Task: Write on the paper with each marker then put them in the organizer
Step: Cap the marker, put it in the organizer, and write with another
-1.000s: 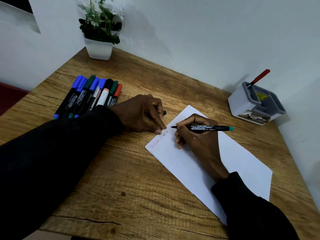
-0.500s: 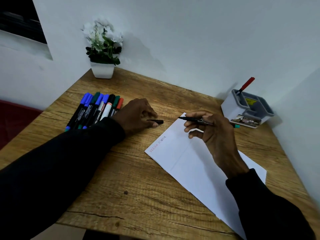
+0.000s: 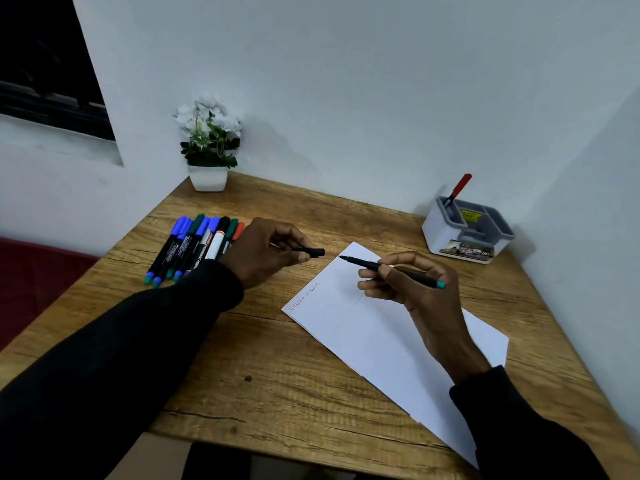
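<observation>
A white sheet of paper [image 3: 381,327] lies on the wooden table, with small red and dark writing near its left corner. My right hand [image 3: 412,289] hovers above the paper holding an uncapped black marker [image 3: 360,263] with a teal end, tip pointing left. My left hand [image 3: 266,251] is raised just left of the paper and pinches the marker's black cap [image 3: 313,252]. A row of several capped markers [image 3: 194,247] lies behind my left wrist. The grey and white organizer [image 3: 450,237] stands at the back right with one red marker [image 3: 459,188] in it.
A small white pot with white flowers [image 3: 209,150] stands at the table's back left corner. Walls close off the table at the back and right. A dark red surface [image 3: 31,282] shows left of the table.
My right hand lifted the marker off the paper. My left hand left the paper's corner and rose with the cap pinched in its fingers. The head camera tilted up.
</observation>
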